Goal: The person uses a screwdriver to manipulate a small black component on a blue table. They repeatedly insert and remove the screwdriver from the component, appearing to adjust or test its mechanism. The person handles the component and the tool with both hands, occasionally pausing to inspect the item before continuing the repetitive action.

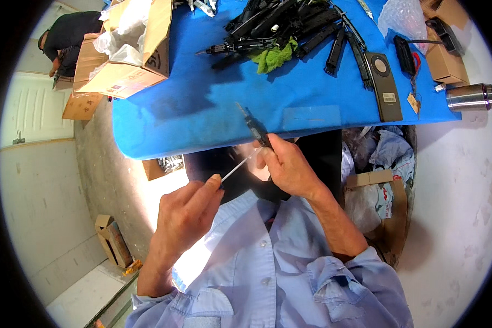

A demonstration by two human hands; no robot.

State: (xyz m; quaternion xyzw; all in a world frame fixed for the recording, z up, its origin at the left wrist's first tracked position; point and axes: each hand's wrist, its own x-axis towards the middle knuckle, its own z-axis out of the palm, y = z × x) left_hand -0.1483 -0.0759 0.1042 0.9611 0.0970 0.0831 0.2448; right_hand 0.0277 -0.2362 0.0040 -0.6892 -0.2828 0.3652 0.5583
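A workshop, apparently: blue-covered bench (197,128), heaped black parts (270,22), open cardboard box (127,79).

Bright, fisheye-bent view around your blue table (147,131)
Glare whitens the floor (156,199) below it; shadow (188,104) darkens its top; your dark tool (253,126) seems slightly soft.

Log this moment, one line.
Left grip: thin silver-shafted tool | right grip: slim black pointed device | blue table: black elongated parts
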